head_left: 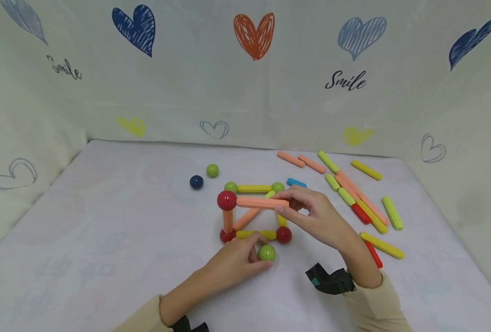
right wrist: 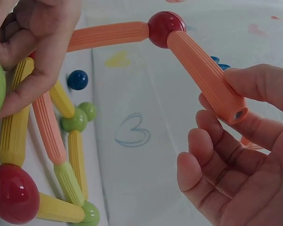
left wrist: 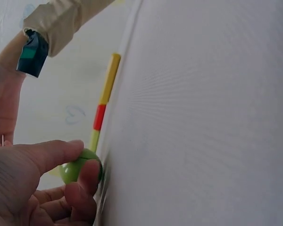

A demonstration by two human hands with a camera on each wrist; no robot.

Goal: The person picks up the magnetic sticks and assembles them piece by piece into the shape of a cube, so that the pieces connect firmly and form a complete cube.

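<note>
Pale backdrop (head_left: 245, 101) dotted with hearts (head_left: 135, 30), white desk (head_left: 104, 267) beneath it! Right hand (head_left: 317, 216) has an orange stick (head_left: 259, 202) pinched, its far end meeting the raised red ball (head_left: 227, 200); left hand (head_left: 238, 260) clamps a green ball (head_left: 267, 253) just beside the frame (head_left: 247, 218). Further out, loose sticks (head_left: 362, 198) litter the desk's right side, a dark blue ball (head_left: 196, 182) sits beyond, left. And only the right wrist's view gives us this: a round grey inset (right wrist: 237, 115) in the orange stick's free end!
</note>
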